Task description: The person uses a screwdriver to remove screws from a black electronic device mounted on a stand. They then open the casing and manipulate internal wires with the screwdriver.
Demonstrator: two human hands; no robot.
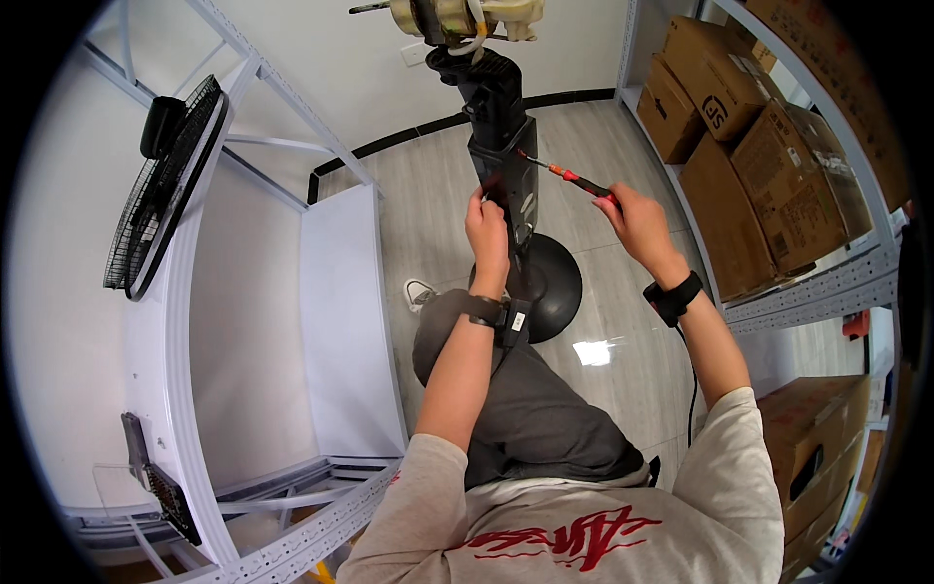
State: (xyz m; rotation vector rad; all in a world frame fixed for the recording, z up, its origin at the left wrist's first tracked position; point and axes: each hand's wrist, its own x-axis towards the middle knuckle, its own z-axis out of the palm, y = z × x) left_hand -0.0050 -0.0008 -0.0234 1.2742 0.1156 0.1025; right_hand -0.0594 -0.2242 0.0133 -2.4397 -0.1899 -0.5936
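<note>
A black fan stand (508,175) stands upright on a round base (551,282), with an exposed motor (452,21) on top. My left hand (487,234) is closed at the left side of the column; what its fingers grip is unclear. My right hand (634,224) is closed on a red-and-black screwdriver (584,182), whose tip is at the column's right side, just below the upper joint. My bent leg (525,409) is beside the base.
At the left, a white rack (175,263) bears a fan grille (156,190) and a dark device (165,492). Another rack at the right holds several cardboard boxes (720,204), with more boxes (817,438) lower down. A wall (545,68) closes off the back.
</note>
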